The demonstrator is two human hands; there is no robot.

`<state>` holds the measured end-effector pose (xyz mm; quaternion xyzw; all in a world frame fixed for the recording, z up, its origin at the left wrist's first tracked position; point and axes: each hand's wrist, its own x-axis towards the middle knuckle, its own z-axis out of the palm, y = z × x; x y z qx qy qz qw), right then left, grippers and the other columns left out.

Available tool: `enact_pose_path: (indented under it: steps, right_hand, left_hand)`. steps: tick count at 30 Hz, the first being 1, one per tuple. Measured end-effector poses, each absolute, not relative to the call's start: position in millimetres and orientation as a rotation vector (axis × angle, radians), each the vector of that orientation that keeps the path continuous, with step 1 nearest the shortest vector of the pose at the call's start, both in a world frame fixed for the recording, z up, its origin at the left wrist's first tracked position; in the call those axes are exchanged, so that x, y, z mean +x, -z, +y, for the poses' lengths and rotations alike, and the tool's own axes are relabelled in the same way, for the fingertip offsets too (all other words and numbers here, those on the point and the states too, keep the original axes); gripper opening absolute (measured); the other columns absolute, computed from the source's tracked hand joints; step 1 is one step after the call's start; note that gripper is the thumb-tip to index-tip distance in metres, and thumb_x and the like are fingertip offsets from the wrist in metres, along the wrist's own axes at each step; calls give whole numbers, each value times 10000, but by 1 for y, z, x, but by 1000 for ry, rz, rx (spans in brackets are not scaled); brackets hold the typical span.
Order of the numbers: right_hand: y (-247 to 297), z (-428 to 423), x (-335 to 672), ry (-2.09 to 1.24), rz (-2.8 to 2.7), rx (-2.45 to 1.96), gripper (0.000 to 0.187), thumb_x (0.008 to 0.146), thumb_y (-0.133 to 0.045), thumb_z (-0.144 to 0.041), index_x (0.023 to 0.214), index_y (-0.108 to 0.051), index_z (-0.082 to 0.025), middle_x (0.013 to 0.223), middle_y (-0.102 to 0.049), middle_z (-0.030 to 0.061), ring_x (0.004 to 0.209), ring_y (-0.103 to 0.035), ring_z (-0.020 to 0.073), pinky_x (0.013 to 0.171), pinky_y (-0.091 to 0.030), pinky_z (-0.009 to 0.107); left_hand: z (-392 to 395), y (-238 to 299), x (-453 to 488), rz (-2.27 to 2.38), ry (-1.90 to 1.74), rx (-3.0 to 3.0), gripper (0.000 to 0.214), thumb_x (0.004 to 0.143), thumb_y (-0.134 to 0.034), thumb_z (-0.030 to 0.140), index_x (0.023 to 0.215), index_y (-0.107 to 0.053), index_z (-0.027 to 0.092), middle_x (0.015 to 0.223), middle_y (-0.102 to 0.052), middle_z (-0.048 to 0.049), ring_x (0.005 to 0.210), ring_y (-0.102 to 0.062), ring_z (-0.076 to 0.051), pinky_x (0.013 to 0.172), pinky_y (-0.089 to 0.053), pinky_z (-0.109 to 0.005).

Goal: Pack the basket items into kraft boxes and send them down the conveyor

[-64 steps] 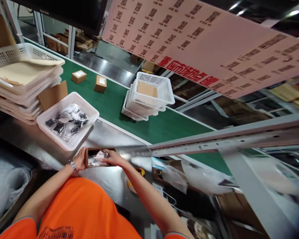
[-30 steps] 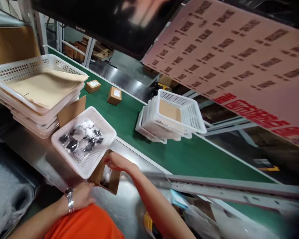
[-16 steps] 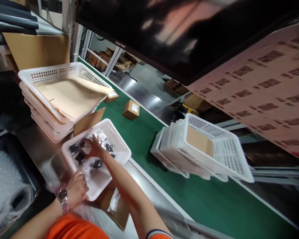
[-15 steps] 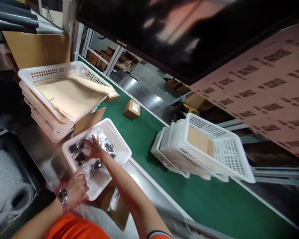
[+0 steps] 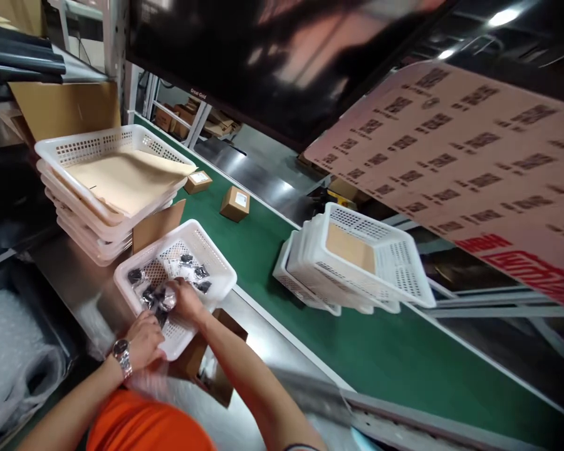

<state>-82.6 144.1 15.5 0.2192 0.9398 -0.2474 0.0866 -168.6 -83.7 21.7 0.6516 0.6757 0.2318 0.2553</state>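
Note:
A white plastic basket [image 5: 215, 250] stands tilted on the steel bench, with several small black items in clear plastic bags [image 5: 200, 272] inside. My left hand [image 5: 143, 341], with a metal watch on its wrist, is closed over the basket's near-left rim. Inside the basket, my right hand [image 5: 187, 302] has its fingers closed on a clear plastic bag [image 5: 168, 299] with dark contents; its exact kind cannot be made out. Beneath my right forearm is an open cardboard box [image 5: 225, 382] with pale items in it, partly covered by the basket and arm.
Stacked white baskets [image 5: 82, 203] with tan sheets stand at the left. More stacked baskets [image 5: 305, 269] rest on the green conveyor [image 5: 380, 360], along with two small cartons [image 5: 235, 203]. A large dark screen [image 5: 263, 69] hangs above. Bubble wrap [image 5: 14, 351] lies at lower left.
My right hand has moved nearer to me within the basket, from spread fingers to closed on a bag. My left hand stays at the rim. The camera view has shifted.

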Motion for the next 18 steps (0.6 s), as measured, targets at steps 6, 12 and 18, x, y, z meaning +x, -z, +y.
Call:
enact_pose_path:
  steps: [6,12,18]
  right_hand:
    - [-51,163,-75,910,2971,863,638,783,-729,-200,1418,-675,-166,1413,-714,182,1295,-680,347,1143,-529,465]
    - [-98,162,-9,1329,3150,1315,607,749,-757,-376,1318,-689,-177,1333,-746,150,1232,-706,330,1132,-541,453]
    - [-69,104,80,1544,3000,2085,720,776,-774,-517,1386,-623,-166,1199,-778,135,1061,-739,327,963,-616,487]
  left_hand:
    - [-86,-29,-170,1871,-650,1769,207,847,-869,403,889,-840,202,955,-799,-114,1078,-674,-330,1227,-345,-602]
    - [-85,-40,-171,1948,-488,1832,221,859,-861,356,962,-836,162,994,-807,-135,1102,-687,-349,1248,-340,-609]
    - [-76,-56,-176,1966,-326,1802,322,853,-875,409,1071,-814,179,1106,-804,-148,1173,-705,-358,1234,-382,-562]
